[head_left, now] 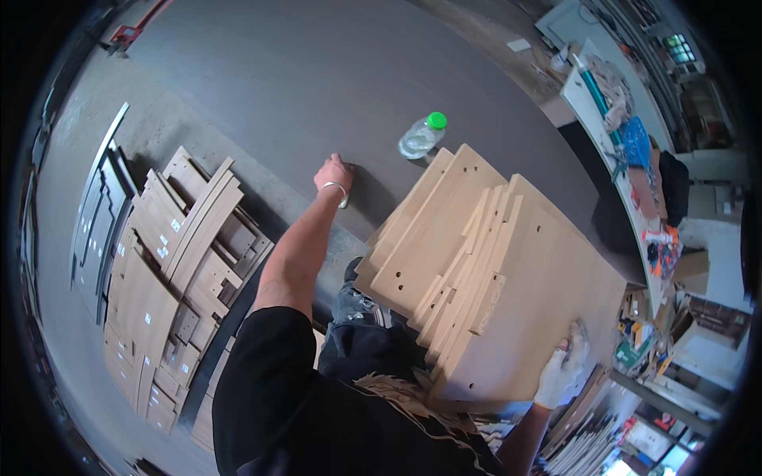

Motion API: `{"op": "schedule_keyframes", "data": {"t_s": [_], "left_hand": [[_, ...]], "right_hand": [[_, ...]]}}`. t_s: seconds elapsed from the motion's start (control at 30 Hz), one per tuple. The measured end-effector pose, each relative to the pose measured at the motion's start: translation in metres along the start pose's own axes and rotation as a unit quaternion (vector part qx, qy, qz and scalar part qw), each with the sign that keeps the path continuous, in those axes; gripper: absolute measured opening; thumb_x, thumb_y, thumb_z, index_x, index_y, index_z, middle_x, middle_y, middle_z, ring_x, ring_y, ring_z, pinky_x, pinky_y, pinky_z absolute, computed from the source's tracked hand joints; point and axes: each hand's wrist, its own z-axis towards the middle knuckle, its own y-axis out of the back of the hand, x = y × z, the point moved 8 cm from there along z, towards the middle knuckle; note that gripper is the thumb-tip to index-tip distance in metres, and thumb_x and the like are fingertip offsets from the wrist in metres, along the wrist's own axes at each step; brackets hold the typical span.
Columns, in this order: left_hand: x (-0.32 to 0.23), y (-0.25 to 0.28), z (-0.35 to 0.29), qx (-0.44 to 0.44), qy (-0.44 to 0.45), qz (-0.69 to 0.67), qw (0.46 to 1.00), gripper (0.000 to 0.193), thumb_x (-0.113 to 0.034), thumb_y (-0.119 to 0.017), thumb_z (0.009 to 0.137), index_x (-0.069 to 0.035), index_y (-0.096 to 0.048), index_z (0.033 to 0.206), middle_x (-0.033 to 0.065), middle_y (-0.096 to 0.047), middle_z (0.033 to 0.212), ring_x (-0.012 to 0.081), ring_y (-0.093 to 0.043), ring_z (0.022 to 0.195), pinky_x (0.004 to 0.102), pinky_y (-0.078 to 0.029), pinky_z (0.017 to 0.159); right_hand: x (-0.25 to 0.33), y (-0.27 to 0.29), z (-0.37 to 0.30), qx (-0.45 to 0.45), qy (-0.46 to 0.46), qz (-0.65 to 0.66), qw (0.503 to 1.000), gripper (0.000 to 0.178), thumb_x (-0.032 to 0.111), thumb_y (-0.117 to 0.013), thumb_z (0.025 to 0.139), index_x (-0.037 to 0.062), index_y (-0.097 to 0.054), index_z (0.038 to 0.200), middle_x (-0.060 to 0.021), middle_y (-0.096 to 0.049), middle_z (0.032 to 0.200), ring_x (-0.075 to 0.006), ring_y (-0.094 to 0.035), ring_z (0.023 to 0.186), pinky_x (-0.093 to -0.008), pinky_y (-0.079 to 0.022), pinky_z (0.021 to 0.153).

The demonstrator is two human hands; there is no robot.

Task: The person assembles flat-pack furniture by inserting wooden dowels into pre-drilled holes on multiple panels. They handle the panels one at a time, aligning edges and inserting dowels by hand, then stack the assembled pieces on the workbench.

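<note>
My bare left hand (333, 171), with a silver bracelet at its wrist, is closed at the near edge of the grey tabletop (317, 87). Its curled fingers hide whatever may be in them. My right hand (562, 368) wears a white glove and lies on a large light-wood panel (548, 270), its fingers stretched out. That panel is the top piece of a leaning stack of boards (436, 238) close to my body. Round drilled holes show in several boards. Narrow strips poke out unevenly between them.
Beyond the stack stands a clear plastic bottle (419, 141) with a green cap. Many cut wood pieces (151, 293) with small white labels are piled at the left, beside dark metal strips (99, 214). A cluttered white table (599, 119) stands at the right.
</note>
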Motion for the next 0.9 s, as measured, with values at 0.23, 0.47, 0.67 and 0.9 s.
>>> {"op": "schedule_keyframes", "data": {"t_s": [0.23, 0.47, 0.67, 0.9], "left_hand": [[-0.023, 0.048, -0.002, -0.076, -0.027, -0.054, 0.995, 0.026, -0.032, -0.059, 0.095, -0.008, -0.066, 0.101, 0.0218, -0.075, 0.094, 0.0452, -0.072, 0.094, 0.0529, -0.057, 0.083], [-0.04, 0.097, -0.133, -0.036, -0.103, -0.446, 0.888, 0.02, -0.014, -0.075, 0.095, 0.001, -0.062, 0.097, 0.004, -0.064, 0.072, 0.0109, -0.061, 0.066, 0.0276, -0.048, 0.061], [-0.098, 0.123, -0.263, 0.151, -0.152, -0.558, 0.802, 0.011, -0.006, -0.073, 0.098, -0.002, -0.063, 0.102, -0.0028, -0.061, 0.077, 0.0034, -0.053, 0.064, 0.0212, -0.043, 0.056], [-0.133, 0.182, -0.358, 0.235, -0.245, -0.596, 0.728, 0.019, -0.002, -0.067, 0.1, 0.003, -0.065, 0.119, 0.0092, -0.072, 0.096, 0.0142, -0.068, 0.08, 0.0276, -0.057, 0.075]], "right_hand": [[0.004, 0.006, 0.003, -0.012, -0.015, -0.011, 1.0, 0.04, 0.031, -0.053, 0.108, -0.0019, -0.067, 0.126, -0.0208, -0.064, 0.138, -0.0382, -0.056, 0.135, -0.0471, -0.043, 0.114], [0.006, 0.006, 0.005, -0.032, -0.014, -0.01, 0.999, 0.033, 0.021, -0.054, 0.104, -0.0012, -0.068, 0.125, -0.0202, -0.066, 0.135, -0.0383, -0.057, 0.134, -0.0473, -0.043, 0.114], [-0.003, 0.008, -0.004, -0.083, -0.053, 0.125, 0.987, 0.028, 0.004, -0.061, 0.093, -0.0013, -0.07, 0.119, -0.0205, -0.069, 0.127, -0.0372, -0.063, 0.125, -0.0456, -0.047, 0.111], [0.08, 0.001, -0.03, 0.002, 0.06, 0.328, 0.943, 0.02, 0.009, -0.064, 0.096, -0.0024, -0.072, 0.11, -0.0171, -0.072, 0.115, -0.034, -0.067, 0.116, -0.0506, -0.046, 0.113]]}}
